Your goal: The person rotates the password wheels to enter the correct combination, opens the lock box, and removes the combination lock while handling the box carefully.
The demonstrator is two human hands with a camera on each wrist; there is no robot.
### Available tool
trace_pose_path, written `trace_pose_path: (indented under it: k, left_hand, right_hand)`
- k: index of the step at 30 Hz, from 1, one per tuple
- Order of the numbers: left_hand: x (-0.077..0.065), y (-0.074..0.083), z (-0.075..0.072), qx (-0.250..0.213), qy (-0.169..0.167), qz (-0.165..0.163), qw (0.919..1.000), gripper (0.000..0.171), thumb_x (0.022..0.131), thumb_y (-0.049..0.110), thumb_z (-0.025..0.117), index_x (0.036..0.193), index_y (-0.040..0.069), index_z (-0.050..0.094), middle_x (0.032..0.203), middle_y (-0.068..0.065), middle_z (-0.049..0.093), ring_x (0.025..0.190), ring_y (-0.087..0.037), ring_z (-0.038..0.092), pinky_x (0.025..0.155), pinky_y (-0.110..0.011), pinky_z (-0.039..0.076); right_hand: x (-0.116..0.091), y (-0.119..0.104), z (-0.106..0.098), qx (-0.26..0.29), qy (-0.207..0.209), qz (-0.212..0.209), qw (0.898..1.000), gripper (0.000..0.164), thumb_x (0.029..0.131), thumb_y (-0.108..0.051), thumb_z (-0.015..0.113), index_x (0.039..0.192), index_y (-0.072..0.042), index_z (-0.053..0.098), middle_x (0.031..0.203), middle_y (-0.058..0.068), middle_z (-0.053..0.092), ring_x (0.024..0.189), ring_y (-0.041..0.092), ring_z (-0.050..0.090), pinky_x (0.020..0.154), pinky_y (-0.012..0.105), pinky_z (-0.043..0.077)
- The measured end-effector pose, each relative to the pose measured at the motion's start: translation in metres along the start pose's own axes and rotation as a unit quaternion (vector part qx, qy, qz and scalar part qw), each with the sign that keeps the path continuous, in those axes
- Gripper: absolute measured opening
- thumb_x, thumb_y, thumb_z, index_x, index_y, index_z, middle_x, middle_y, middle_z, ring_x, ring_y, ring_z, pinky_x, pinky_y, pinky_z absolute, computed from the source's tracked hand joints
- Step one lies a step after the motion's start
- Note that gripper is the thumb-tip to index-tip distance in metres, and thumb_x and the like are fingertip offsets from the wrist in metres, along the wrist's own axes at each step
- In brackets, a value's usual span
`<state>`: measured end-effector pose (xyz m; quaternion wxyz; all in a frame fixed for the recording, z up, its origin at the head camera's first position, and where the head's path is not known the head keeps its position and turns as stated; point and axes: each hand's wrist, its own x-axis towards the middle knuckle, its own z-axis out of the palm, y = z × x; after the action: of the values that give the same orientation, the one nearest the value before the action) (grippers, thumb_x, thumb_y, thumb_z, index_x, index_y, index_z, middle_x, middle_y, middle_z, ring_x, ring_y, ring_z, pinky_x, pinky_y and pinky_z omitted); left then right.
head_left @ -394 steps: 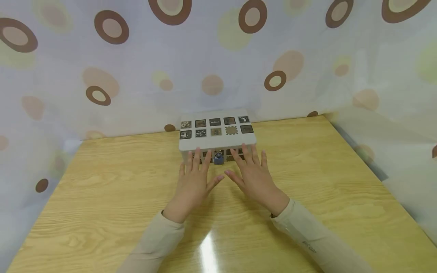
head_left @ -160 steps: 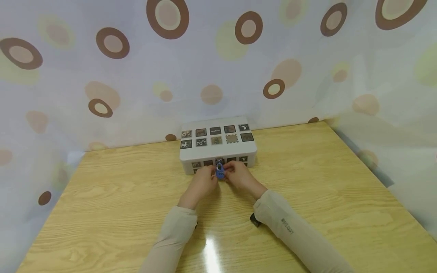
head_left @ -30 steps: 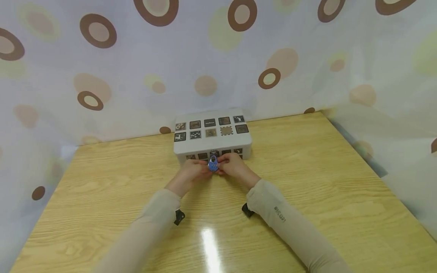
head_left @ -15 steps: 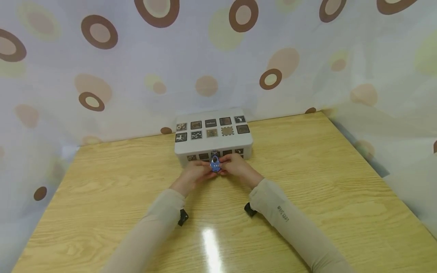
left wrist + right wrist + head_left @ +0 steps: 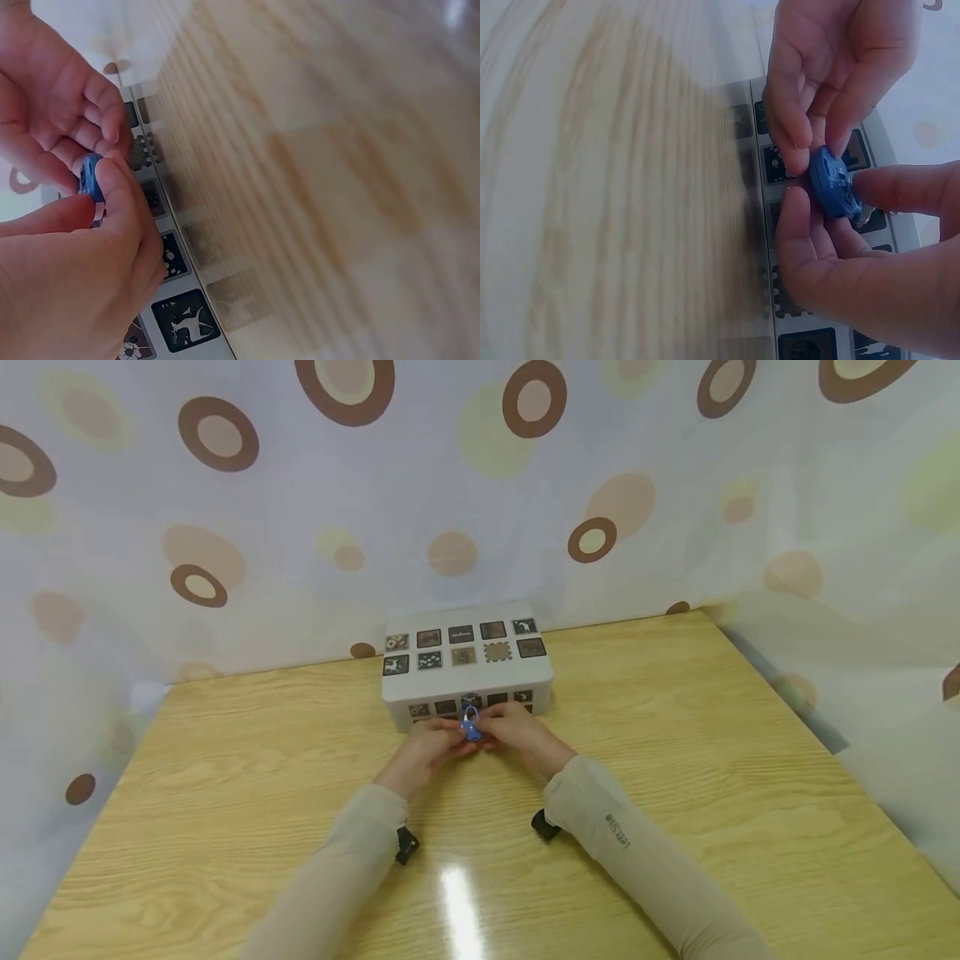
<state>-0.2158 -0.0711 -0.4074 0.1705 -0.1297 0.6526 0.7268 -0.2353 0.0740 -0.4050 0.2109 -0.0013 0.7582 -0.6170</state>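
A small blue combination padlock with number dials sits at the front clasp of a white box, whose lid is down. My left hand pinches the padlock body from the left, thumb and forefinger against it in the left wrist view. From the other side my right hand grips it, its thumb on the dial side and curled fingers behind in the right wrist view. The padlock's shackle stands up towards the clasp. Whether the shackle is locked cannot be told.
The box carries dark square pictures and stands at the back of a wood-grain table, close to a curtain with brown circles. Another stretch of curtain hangs along the right side. Black straps show at both wrists.
Thirteen seconds ago both hands lay spread before the box; by five seconds ago they held the padlock. Over the last second the padlock has tilted slightly while both hands keep holding it.
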Motion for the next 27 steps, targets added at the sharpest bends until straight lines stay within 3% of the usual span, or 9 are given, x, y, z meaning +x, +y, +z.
trace_pose_path:
  k: [9, 16, 27]
  left_hand:
    - [-0.0019, -0.0009, -0.0014, -0.009, -0.009, 0.011, 0.9999, 0.025, 0.092, -0.015, 0.048, 0.116, -0.023, 0.048, 0.108, -0.024, 0.055, 0.073, -0.014, 0.062, 0.085, -0.026, 0.058]
    - [-0.0022, 0.0009, -0.0024, -0.01, -0.018, 0.028, 0.9994, 0.022, 0.092, -0.014, 0.048, 0.114, -0.02, 0.048, 0.098, -0.017, 0.052, 0.073, -0.015, 0.06, 0.077, -0.024, 0.059]
    - [-0.0034, 0.0028, -0.004, 0.02, -0.018, 0.021, 0.9994, 0.022, 0.093, -0.011, 0.049, 0.114, -0.018, 0.048, 0.101, -0.02, 0.052, 0.069, -0.015, 0.06, 0.075, -0.025, 0.06]
  right_hand:
    - [0.0017, 0.004, 0.0064, 0.037, 0.004, 0.004, 0.999, 0.028, 0.094, -0.002, 0.056, 0.113, 0.018, 0.056, 0.099, 0.015, 0.062, 0.072, 0.01, 0.059, 0.073, 0.023, 0.058]
    - [0.0003, 0.0026, 0.0051, 0.087, -0.015, 0.005, 0.996, 0.027, 0.095, 0.001, 0.054, 0.113, 0.02, 0.055, 0.096, 0.012, 0.061, 0.073, 0.009, 0.06, 0.081, 0.026, 0.058]
    - [0.0005, 0.0043, 0.0051, 0.095, -0.015, 0.005, 0.995, 0.026, 0.094, 0.001, 0.054, 0.113, 0.021, 0.055, 0.093, 0.011, 0.061, 0.072, 0.007, 0.06, 0.081, 0.026, 0.059]
